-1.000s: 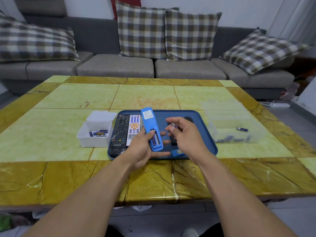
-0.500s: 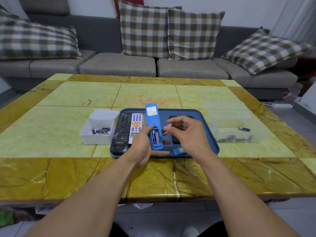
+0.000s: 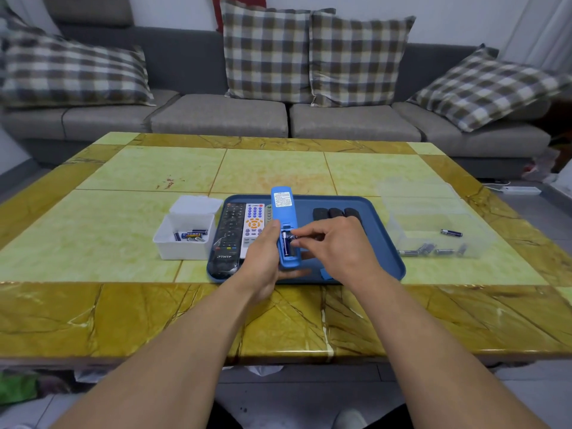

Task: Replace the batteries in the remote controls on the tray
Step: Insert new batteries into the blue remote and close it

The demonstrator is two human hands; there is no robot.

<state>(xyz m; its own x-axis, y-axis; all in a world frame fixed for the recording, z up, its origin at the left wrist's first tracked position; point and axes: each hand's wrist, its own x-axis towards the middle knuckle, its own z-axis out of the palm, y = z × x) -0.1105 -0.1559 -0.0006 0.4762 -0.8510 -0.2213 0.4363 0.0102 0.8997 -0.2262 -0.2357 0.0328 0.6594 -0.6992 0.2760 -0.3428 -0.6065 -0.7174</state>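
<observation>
Head view: your left hand grips the blue remote back-up above the tray, its long axis running away from you. One battery sits in the open bay; your right hand pinches a second battery at it. The black remote and white remote look untouched, so much remains.
</observation>
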